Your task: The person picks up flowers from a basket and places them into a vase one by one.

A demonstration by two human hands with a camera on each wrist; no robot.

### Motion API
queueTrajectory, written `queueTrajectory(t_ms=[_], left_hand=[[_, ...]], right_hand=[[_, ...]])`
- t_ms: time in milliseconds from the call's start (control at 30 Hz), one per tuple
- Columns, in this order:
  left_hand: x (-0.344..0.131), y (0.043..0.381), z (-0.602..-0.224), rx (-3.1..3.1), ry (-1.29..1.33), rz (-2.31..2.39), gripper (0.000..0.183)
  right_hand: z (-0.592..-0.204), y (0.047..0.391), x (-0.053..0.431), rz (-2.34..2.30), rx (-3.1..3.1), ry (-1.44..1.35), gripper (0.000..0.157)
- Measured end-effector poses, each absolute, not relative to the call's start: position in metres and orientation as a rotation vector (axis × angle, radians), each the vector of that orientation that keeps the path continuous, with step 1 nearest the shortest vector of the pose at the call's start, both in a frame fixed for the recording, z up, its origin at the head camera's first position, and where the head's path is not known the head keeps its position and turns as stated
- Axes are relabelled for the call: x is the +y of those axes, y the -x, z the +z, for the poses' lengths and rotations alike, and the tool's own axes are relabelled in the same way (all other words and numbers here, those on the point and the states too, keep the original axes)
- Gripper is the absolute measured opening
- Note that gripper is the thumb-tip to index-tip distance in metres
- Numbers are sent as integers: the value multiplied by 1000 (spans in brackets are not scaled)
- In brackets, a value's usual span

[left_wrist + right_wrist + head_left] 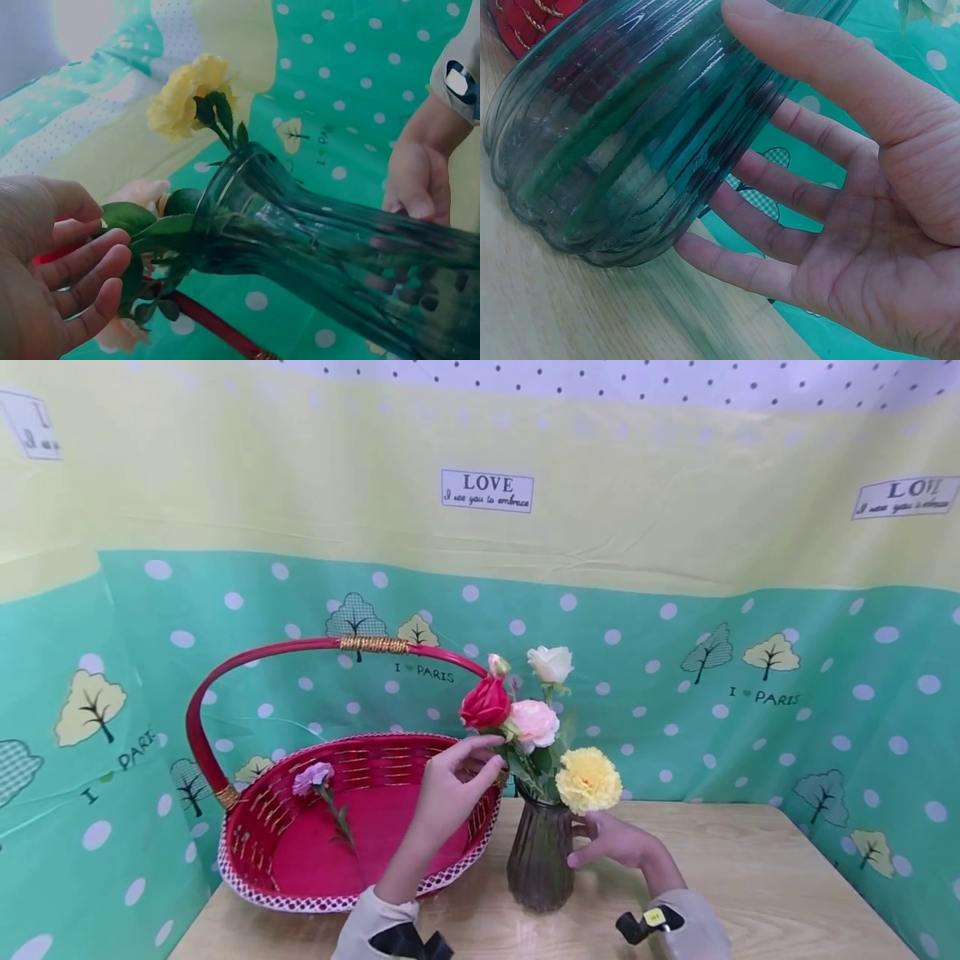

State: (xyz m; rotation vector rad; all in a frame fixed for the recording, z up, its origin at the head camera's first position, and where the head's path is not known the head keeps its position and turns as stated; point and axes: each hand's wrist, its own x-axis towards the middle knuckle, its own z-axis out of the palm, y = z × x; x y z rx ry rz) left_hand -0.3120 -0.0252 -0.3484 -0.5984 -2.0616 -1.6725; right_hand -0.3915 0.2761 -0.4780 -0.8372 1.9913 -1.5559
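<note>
A dark ribbed glass vase (540,860) stands upright on the table. It holds a red rose (486,703), a pink flower (533,724), a white rose (551,665) and a yellow carnation (589,780). My left hand (457,781) is beside the leaves (161,229), just below the red rose, its fingers loosely bent and not visibly gripping a stem. With the thumb in front and fingers behind, my right hand (855,195) holds the vase's side. Green stems (592,142) show through the glass. A purple carnation (312,778) lies in the red basket (300,893).
The basket's tall arched handle (262,652) rises behind my left hand and ends near the red rose. A wooden table (720,860) extends right of the vase. Patterned curtain (675,693) hangs close behind and on both sides.
</note>
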Motion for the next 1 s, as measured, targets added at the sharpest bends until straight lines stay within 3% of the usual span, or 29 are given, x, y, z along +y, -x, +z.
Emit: queueTrajectory(t_ms=[567, 1000], left_hand=[[-68, 320, -314, -2002, 524, -1576, 14], [-129, 341, -309, -2482, 243, -1474, 29]], right_hand=[[-477, 389, 276, -1566, 1997, 856, 81], [-479, 392, 276, -1568, 1982, 877, 77]])
